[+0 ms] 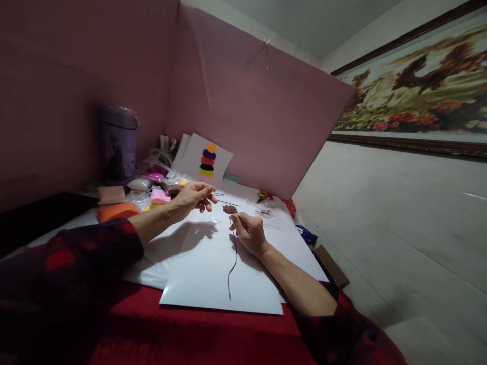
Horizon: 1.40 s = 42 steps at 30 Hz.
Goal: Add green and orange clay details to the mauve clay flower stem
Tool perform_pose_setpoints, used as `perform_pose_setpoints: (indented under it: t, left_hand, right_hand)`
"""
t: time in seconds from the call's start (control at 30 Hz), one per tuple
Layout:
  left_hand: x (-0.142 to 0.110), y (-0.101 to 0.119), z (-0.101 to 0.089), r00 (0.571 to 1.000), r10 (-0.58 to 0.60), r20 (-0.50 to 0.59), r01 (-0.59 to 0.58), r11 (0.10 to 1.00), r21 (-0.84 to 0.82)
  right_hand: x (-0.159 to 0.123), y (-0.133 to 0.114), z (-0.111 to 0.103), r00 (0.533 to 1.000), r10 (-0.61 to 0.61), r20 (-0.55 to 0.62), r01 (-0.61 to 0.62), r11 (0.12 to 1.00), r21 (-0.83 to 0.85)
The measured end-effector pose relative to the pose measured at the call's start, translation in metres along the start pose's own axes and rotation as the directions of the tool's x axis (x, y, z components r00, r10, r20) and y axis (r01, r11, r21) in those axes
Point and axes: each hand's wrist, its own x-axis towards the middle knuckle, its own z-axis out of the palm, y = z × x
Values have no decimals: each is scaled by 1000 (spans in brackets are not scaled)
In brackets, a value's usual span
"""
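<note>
My right hand [249, 233] pinches a thin dark wire stem [235, 258] between thumb and fingers, just under a brownish-pink ruffled flower [230, 209]. The stem's lower length hangs in a loose curve over a white sheet [213, 289]. My left hand [200, 196] is raised to the left of the flower, apart from it. Its thumb and forefinger press together while the other fingers curl loosely. Whatever may lie in that pinch is too small to make out. Thin dark sticks [228, 203] lie on the white surface behind the hands.
Packets of coloured clay, including orange [118, 212] and pink [160, 196], crowd the left side. A purple cylindrical case [120, 144] stands behind them. A card with coloured blobs [224, 158] leans at the back. Yellow-and-red-handled scissors [262, 194] lie back right.
</note>
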Motion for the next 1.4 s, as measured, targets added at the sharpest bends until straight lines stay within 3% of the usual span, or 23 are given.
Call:
perform_pose_setpoints:
  t: [0.23,0.43,0.6,0.67,0.8,0.97,1.07,1.3,1.4]
  left_hand:
    - [6,-6,-3,1000,-2,5,1,999,53]
    - [-1,-11,6,999,-17,46,15,999,45]
    - [-5,-17,14,994,-65,90,65,998,9]
    - [-5,-19,15,983,-118,143,129,989,-75]
    - [-7,-22,16,976,-106,189,130,984,-118]
    - [-7,-23,18,985,-121,125,129,989,-65]
    - [-7,-22,19,981,-171,89,167,985,46]
    - [-12,-22,20,983,-151,101,127,970,209]
    - [-15,-26,21,982,-35,184,-27,947,321]
  right_hand:
    - [0,-4,1,1000,8,-6,-8,999,51]
    - [-2,-11,3,1000,24,-7,-23,995,99]
    - [-4,-10,6,999,35,9,-36,987,156]
    - [-4,-10,6,996,94,5,-93,969,230]
    - [-3,-12,9,952,306,-25,-266,863,428]
    - [-1,-13,14,864,502,-43,-377,701,605]
    - [-1,-13,12,832,554,13,-423,619,661]
    - [-10,-17,4,773,600,205,-510,396,764]
    - [-11,-20,4,749,617,241,-529,338,779]
